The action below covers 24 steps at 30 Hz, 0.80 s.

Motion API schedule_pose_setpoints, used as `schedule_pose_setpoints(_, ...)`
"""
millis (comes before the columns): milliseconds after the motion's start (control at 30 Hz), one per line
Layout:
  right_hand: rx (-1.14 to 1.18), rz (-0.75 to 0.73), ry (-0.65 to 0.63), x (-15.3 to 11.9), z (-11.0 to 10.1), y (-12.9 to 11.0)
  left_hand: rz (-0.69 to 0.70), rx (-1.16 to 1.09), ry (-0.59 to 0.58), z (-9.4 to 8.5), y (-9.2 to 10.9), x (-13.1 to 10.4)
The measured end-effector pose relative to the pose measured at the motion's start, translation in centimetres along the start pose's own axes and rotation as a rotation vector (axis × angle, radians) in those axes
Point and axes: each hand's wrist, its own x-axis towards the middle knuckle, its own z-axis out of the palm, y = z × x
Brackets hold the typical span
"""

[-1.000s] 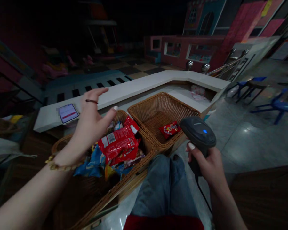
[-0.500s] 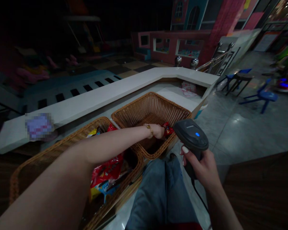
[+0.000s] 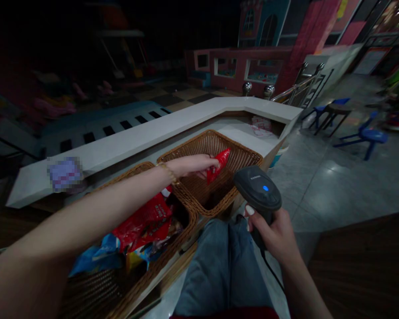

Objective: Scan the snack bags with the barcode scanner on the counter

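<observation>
Pinched in my left hand [image 3: 202, 165] is a small red packet [image 3: 221, 165], held tilted over the right wicker basket [image 3: 242, 153]. My right hand [image 3: 275, 230] is wrapped round the handle of a black barcode scanner [image 3: 257, 188], which shows a blue light and stands just right of that basket. A cable hangs from its handle. The left wicker basket [image 3: 188, 221] holds a large red bag [image 3: 146, 221], a blue bag [image 3: 101, 254] and other packets, partly hidden under my left forearm. The baskets stand side by side.
A white counter ledge [image 3: 146, 133] runs behind the baskets, with a blurred card [image 3: 64, 173] at its left. Crumpled printed plastic [image 3: 262, 126] lies on the shelf at the back. Blue chairs [image 3: 369, 133] stand on the floor at the right; my knees are below.
My left hand has lifted the red packet from the right basket's right side and moved it up and left. The scanner has shifted slightly left. More of the left basket's bags now shows.
</observation>
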Motion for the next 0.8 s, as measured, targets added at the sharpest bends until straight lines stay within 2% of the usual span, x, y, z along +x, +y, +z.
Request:
schedule_pose_setpoints(67,-0.005,-0.027,-0.015,-0.4,0.1,-0.3,0.047,-0.360,0.028,-1.0,0.3,-4.3)
schedule_pose_setpoints(167,0.005,-0.066,-0.057,-0.9,0.8,-1.0,0.141,-0.707,0.119,-1.0,-0.5,-10.6)
schedule_pose_setpoints(267,0.005,-0.140,-0.099,-1.5,1.9,-2.1,0.116,-0.821,0.211,0.1,-2.2,-15.2)
schedule_pose_setpoints(333,0.001,-0.187,-0.125,-1.9,2.8,-3.0,0.120,-0.830,0.281,0.7,-3.2,-17.0)
schedule_pose_setpoints(433,0.031,-0.218,-0.178,-2.5,4.0,-4.2,0.214,-0.807,0.367,1.0,-4.2,-18.2)
schedule_pose_setpoints(567,0.063,-0.227,-0.228,-3.2,5.1,-5.0,0.325,-0.794,0.446,0.7,-5.2,-18.0)
schedule_pose_setpoints(800,0.064,-0.187,-0.238,-3.1,6.1,-5.1,0.323,-0.794,0.450,-0.3,-6.6,-17.9)
